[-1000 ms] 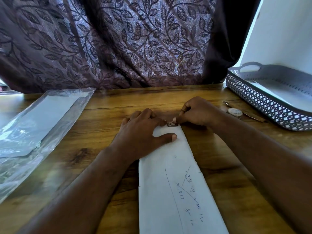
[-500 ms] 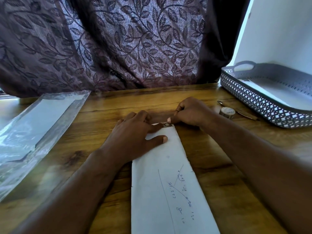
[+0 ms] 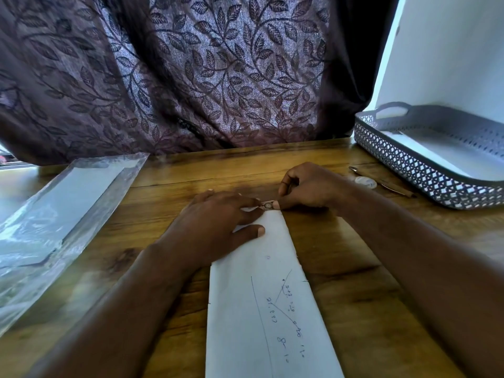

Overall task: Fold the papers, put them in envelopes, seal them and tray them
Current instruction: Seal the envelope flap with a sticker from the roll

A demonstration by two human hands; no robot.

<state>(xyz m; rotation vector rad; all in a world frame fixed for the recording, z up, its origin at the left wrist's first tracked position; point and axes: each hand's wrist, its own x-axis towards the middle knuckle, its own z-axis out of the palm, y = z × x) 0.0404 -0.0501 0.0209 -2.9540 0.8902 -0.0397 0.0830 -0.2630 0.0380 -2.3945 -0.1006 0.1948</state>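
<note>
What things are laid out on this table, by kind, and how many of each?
White paper with handwriting: 1
Small patterned tape piece: 1
Tape roll: 1
Pen: 1
Clear plastic packet: 1
Grey lattice tray: 1
Total: 6 (what lies inside the tray and packet is not counted)

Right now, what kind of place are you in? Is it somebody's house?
Probably a room in a home, used for paperwork. A leaf-patterned curtain hangs behind the wooden table, and a grey lattice tray sits on it with a pen beside it.
</note>
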